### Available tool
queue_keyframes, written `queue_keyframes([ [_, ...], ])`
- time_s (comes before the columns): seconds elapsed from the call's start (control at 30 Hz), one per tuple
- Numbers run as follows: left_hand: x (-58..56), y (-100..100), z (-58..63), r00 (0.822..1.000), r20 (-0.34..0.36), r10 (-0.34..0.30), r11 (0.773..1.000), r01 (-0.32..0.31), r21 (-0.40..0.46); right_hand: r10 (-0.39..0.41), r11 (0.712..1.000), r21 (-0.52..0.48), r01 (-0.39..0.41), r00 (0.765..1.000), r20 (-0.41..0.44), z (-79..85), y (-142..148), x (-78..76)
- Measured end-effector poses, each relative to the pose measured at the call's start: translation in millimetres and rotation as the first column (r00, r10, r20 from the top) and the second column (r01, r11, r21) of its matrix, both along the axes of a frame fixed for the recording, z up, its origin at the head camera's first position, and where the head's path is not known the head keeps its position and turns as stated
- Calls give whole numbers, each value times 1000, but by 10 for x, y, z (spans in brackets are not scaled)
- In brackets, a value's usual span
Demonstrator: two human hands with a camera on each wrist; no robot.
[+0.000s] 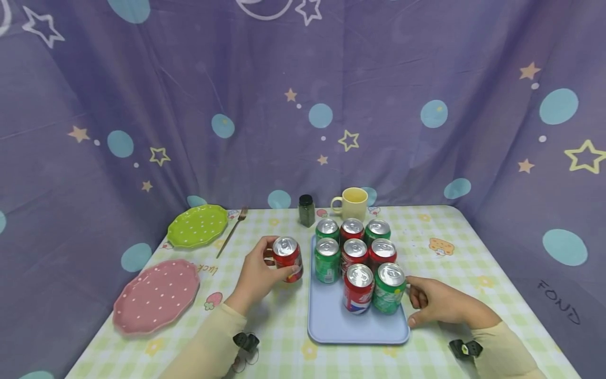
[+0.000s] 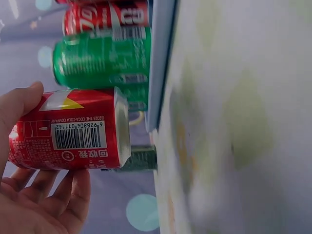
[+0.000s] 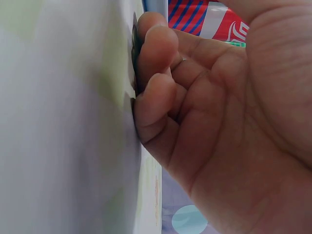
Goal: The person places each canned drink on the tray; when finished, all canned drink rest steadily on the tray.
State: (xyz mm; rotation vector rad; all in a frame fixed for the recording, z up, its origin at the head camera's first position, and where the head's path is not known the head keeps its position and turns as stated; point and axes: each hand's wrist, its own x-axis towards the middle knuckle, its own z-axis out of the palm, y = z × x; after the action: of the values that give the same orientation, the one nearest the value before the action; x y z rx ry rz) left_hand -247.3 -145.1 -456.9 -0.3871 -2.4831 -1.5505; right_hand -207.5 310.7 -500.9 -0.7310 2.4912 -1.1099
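Note:
In the head view my left hand (image 1: 259, 276) grips a red Coca-Cola can (image 1: 289, 262) left of the blue tray (image 1: 331, 326). Seen from the left wrist, the can's barcode side (image 2: 73, 134) faces the camera and its base is off the tablecloth. Several red and green soda cans stand upright on the tray; a red and blue one (image 1: 358, 295) and a green one (image 1: 389, 295) are nearest the front. Beside the tray's right edge is my right hand (image 1: 437, 301), thumb and index finger at the edge. In the right wrist view its other fingers (image 3: 158, 95) are loosely curled against the tablecloth.
Behind the tray stand a yellow mug (image 1: 355, 202) and a dark-capped jar (image 1: 306, 211). To the left are a green dotted plate (image 1: 198, 226), a pink dotted plate (image 1: 158, 295) and a fork (image 1: 232, 231). A purple curtain (image 1: 265, 68) hangs behind the table.

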Motion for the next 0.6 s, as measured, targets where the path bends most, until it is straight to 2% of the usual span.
queue_keyframes([
  [0.13, 142, 67, 10, 999, -20, -39, 999, 39, 0, 0, 1000, 1, 0, 1000, 0, 5, 0, 0],
  [0.33, 304, 231, -6, 993, -6, -118, 993, 118, -1, -11, 1000, 7, 11, 1000, 18, 19, -6, 9],
  [0.6, 407, 486, -104, 985, 37, -170, 985, 170, -5, -15, 1000, 13, 14, 999, 29, 31, -23, 11],
])
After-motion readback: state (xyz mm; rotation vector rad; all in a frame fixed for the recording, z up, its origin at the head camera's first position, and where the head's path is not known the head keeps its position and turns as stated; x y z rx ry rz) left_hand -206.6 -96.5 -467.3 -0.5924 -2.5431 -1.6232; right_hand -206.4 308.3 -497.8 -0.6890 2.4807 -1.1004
